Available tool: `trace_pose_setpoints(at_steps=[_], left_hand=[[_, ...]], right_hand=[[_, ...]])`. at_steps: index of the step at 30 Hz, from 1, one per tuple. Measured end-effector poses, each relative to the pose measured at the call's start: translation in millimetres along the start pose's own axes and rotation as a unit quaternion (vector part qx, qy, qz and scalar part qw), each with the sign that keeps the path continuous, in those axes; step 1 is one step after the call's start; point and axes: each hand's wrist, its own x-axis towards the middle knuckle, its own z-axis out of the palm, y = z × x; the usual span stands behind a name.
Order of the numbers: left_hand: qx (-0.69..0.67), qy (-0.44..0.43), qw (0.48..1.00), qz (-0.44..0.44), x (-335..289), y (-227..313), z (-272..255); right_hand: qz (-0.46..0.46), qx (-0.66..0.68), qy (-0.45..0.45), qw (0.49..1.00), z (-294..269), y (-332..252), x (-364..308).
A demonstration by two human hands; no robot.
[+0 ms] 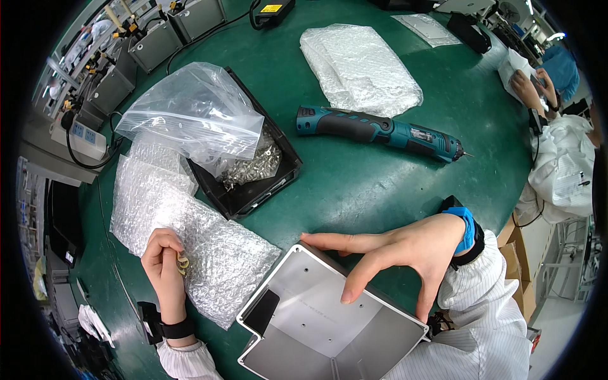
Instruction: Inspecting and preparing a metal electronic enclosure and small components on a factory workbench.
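In front of me an open grey metal box [316, 291] tilts with its hollow side toward me; small holes dot its inner wall. My right hand [405, 253] grips its upper right edge, one fingertip reaching over the rim onto the inside wall. Small brass-coloured pieces [182, 261] are pinched in my left hand [163, 269], and how many cannot be made out. That hand is over a sheet of bubble wrap [228, 259]. Just beyond, a black bin [288, 170] holds a clear zip bag [196, 107] and many small metal parts [253, 166].
A teal and black cordless screwdriver [380, 131] lies beyond the box on the green table [354, 190]. Folded bubble wrap [361, 66] is behind it. Grey cases [152, 47] and cables line the far left. At the right, another person's hands [535, 88] hold something white.
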Motion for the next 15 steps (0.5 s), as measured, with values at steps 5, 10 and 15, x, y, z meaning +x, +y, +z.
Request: trace_pose_setpoints(at_steps=[5,10,15], left_hand=[[0.005,-0.003,1.000,0.004,0.6,1.2,0.1],[0.013,-0.006,1.000,0.009,0.2,-0.1,-2.1],[0.010,-0.005,1.000,0.006,-0.2,-0.2,-1.8]], right_hand=[[0.002,-0.003,-0.001,1.000,-0.1,-1.6,-0.3],[0.001,0.000,0.001,1.000,-0.2,-0.9,0.5],[0.004,0.011,0.009,1.000,0.1,0.6,-0.2]])
